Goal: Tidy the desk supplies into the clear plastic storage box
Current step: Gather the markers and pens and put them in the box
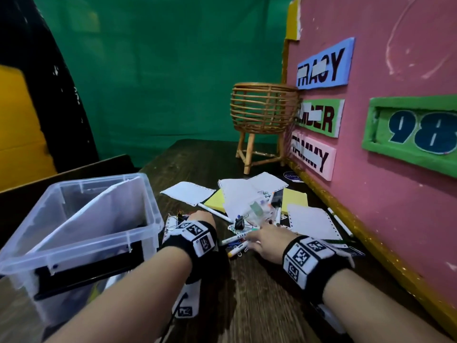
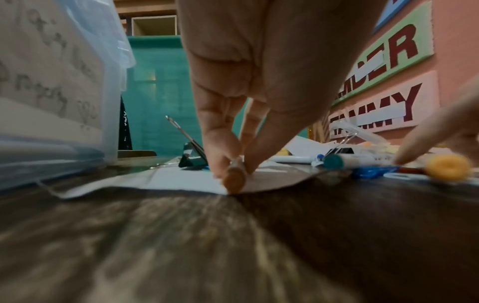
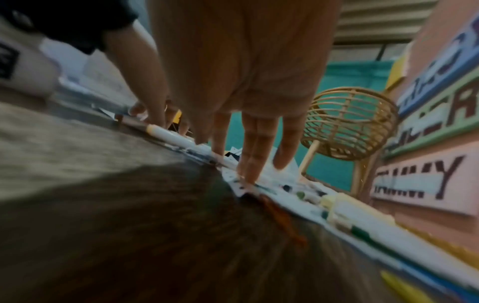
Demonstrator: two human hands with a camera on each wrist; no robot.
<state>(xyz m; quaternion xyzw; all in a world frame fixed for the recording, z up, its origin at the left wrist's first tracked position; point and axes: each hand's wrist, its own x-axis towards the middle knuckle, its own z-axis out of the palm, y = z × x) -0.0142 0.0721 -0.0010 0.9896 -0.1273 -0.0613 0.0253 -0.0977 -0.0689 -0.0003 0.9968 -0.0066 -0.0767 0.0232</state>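
While the left hand pinched a small brown item off paper beside the storage box, the right hand, fingers extended, pressed markers mid-worktop; next, presumably, lifting into the box.

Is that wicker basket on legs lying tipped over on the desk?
No, the wicker basket stands upright on its legs at the far end of the desk, beside the pink board.
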